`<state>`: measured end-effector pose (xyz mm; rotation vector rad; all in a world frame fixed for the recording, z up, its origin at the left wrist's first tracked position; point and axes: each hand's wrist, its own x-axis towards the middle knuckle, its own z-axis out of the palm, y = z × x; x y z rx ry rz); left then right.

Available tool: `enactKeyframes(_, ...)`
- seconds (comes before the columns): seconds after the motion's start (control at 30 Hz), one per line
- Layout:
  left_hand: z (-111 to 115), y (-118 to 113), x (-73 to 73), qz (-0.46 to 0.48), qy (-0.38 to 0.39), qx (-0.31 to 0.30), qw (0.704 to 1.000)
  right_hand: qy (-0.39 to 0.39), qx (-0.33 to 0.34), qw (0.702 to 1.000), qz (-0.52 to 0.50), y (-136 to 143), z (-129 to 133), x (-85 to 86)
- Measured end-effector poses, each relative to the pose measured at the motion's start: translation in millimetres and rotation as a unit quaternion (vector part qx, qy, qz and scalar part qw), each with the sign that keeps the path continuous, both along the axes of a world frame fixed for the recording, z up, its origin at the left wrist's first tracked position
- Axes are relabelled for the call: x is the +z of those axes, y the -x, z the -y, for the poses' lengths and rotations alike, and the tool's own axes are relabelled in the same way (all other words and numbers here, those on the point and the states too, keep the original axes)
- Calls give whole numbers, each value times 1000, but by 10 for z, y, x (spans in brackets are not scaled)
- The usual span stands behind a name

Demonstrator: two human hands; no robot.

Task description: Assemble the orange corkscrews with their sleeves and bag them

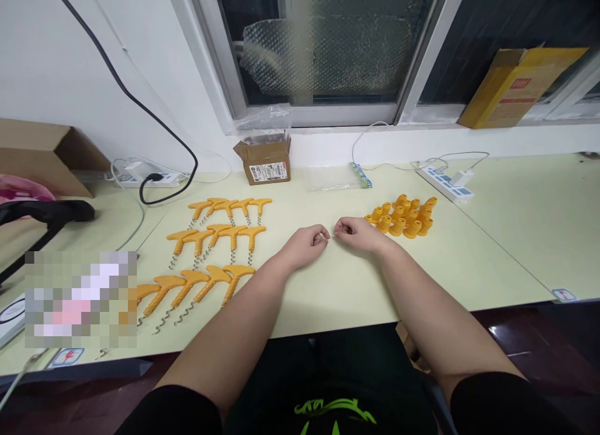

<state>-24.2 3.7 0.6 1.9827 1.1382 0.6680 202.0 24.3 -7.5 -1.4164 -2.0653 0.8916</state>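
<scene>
My left hand (309, 244) rests over the middle of the table with its fingers loosely curled in, and no object shows in it. Facing it, a small gap away, is my right hand (354, 234), also curled closed with nothing visible in its fingers. Left of my left hand lie rows of corkscrews with yellow T-shaped handles (250, 230) and metal spirals; my left forearm partly covers the nearest row. Just past my right hand stands a cluster of yellow plastic sleeves (397, 227) with flared bases.
A small cardboard box (267, 163) sits at the wall beside a clear plastic bag (330, 178). Power strips lie at the back right (445, 184) and back left (159, 180), with a black cable (117, 79) hanging down. A yellow carton (520, 88) leans on the window.
</scene>
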Motion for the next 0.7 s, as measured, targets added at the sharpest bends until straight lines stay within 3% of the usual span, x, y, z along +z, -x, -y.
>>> enactKeyframes(0.27, 44, -25, 94, -52, -34, -10, 998, 3, -2, 1000, 6, -7, -25, -6)
enactKeyframes(0.43, 236, 34, 457, -96, -128, 86, 983, 5, 0, 1000, 14, -2, -19, -11)
enactKeyframes(0.57, 585, 424, 759, -112, -169, 198, 959, -20, 2, 1000, 15, -5, 28, 72)
enactKeyframes(0.7, 903, 1012, 748, -265, -136, 284, 911, -151, -84, 984, 30, -84, 51, 214)
